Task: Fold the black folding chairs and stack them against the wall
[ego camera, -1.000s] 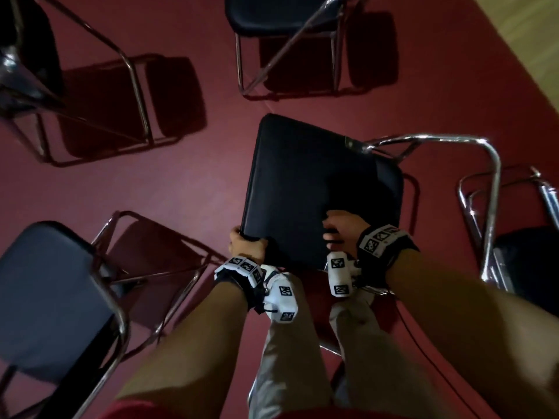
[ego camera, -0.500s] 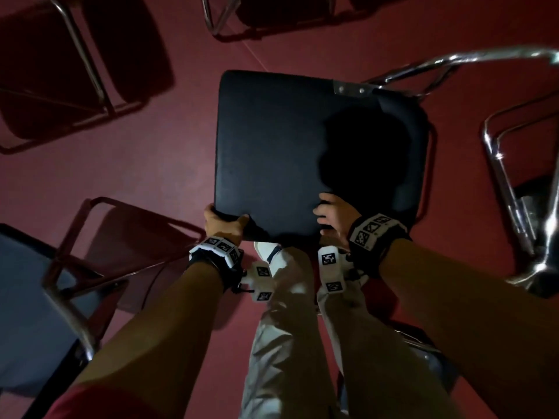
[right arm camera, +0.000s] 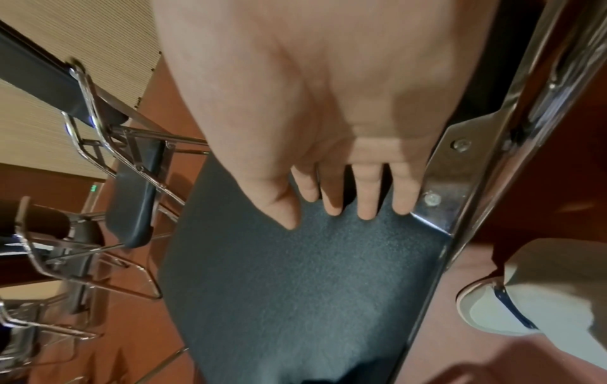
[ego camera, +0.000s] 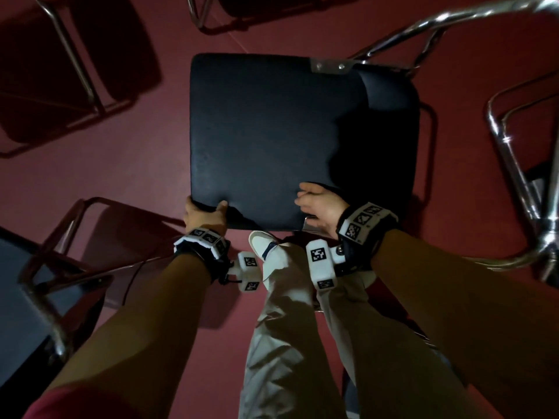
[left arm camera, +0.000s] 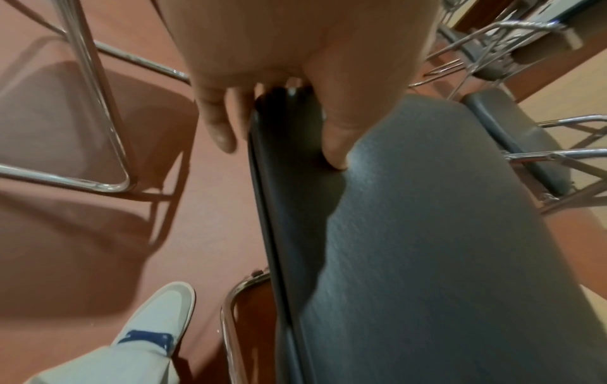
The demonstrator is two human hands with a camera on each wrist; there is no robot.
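Note:
A black folding chair's padded panel (ego camera: pixel 272 140) fills the middle of the head view, tilted up toward me, its chrome frame (ego camera: pixel 453 19) arching off to the upper right. My left hand (ego camera: pixel 205 214) grips the panel's near left corner, thumb on the top face and fingers wrapped under the edge (left arm camera: pixel 279 135). My right hand (ego camera: pixel 317 201) lies on the top face near the near right corner, beside a metal bracket (right arm camera: pixel 450 169). All its fingers (right arm camera: pixel 366 197) and the thumb press on the same face of the panel (right arm camera: pixel 295 285).
Other unfolded chairs ring me on the dark red floor (ego camera: pixel 136 164): one at the near left (ego camera: pixel 30 297), one at the right (ego camera: pixel 520 176), and frames at the top left (ego camera: pixel 75 71) and top (ego camera: pixel 211 13). My white shoe (ego camera: pixel 263 246) stands just under the panel's near edge.
The panel and its chrome frame have come closer and fill more of the view. Both hands keep the same holds on the near edge.

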